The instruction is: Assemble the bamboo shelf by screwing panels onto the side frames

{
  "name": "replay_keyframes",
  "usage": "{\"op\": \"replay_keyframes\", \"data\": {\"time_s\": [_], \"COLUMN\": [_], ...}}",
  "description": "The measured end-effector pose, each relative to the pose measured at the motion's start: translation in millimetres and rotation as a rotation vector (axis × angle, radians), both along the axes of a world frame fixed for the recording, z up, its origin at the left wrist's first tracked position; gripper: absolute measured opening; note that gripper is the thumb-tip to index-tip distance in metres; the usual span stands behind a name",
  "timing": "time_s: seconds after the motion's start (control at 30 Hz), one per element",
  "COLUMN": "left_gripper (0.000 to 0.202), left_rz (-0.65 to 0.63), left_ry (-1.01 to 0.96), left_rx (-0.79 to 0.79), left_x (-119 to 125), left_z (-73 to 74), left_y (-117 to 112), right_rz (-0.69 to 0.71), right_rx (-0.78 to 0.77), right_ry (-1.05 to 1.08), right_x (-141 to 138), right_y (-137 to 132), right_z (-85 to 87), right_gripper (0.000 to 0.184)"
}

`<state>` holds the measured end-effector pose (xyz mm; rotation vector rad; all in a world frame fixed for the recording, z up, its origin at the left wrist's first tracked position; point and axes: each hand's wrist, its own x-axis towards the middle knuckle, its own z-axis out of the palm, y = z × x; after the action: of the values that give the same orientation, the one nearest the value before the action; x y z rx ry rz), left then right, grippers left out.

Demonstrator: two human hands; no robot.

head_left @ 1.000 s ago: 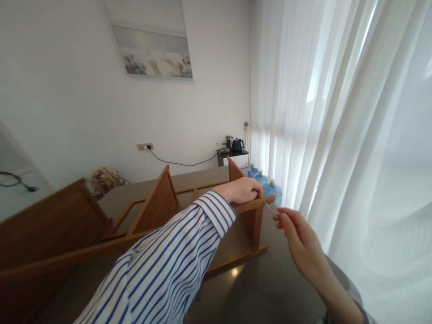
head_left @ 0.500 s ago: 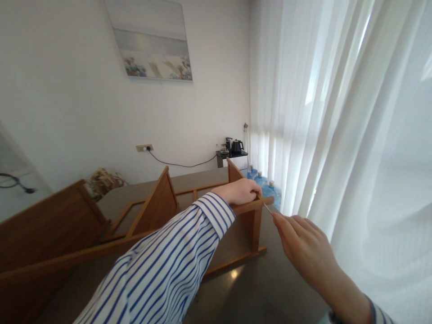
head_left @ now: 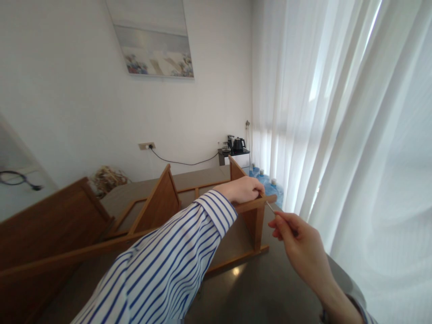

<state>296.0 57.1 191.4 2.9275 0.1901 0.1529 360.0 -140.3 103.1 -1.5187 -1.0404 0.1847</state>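
Observation:
A brown wooden shelf frame (head_left: pixel 251 205) lies on its side on the grey table, with slatted shelf boards standing up between its rails. My left hand (head_left: pixel 245 188) is closed over the upper rail close to its right end, at the corner joint; some of its fingertips are hidden behind the wood. Between the fingers of my right hand (head_left: pixel 297 236) I pinch a thin metal rod-like tool (head_left: pixel 271 208). Its tip meets the rail's near side at that corner. The end inside my fingers is hidden, so its exact kind does not show.
The grey table (head_left: pixel 249 288) extends under the frame. White curtains (head_left: pixel 371 157) hang close on the right. Behind stand blue water bottles (head_left: pixel 272 188) and a small cabinet (head_left: pixel 236 159) bearing a black kettle (head_left: pixel 239 144). Dried stalks (head_left: pixel 108 179) sit at the back left.
My right hand has turned about the tool and its fingers have shifted, showing more of the metal shaft. My left hand keeps its hold on the rail. The view has shifted slightly.

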Motion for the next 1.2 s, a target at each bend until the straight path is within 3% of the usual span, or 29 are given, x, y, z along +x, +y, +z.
{"op": "replay_keyframes", "data": {"time_s": [0.33,0.5,0.9,1.2], "left_gripper": [0.033,0.032,0.032,0.031], "left_rz": [-0.001,0.004,-0.010,-0.007], "left_ry": [0.004,-0.009,0.024,0.000], "left_rx": [0.004,0.010,0.019,0.006], "left_x": [0,0,1,1], "left_z": [2.3,1.7,1.1,-0.3], "left_y": [-3,-3,2,2], "right_rz": [0.115,0.132,0.112,0.097], "right_rx": [0.333,0.438,0.204,0.160], "right_ry": [0.696,0.880,0.560,0.417], "right_x": [-22,-32,-14,-11], "right_y": [15,18,11,2], "right_z": [-7.3,-2.3,-5.0,0.8], "right_gripper": [0.050,0.048,0.046,0.043]}}
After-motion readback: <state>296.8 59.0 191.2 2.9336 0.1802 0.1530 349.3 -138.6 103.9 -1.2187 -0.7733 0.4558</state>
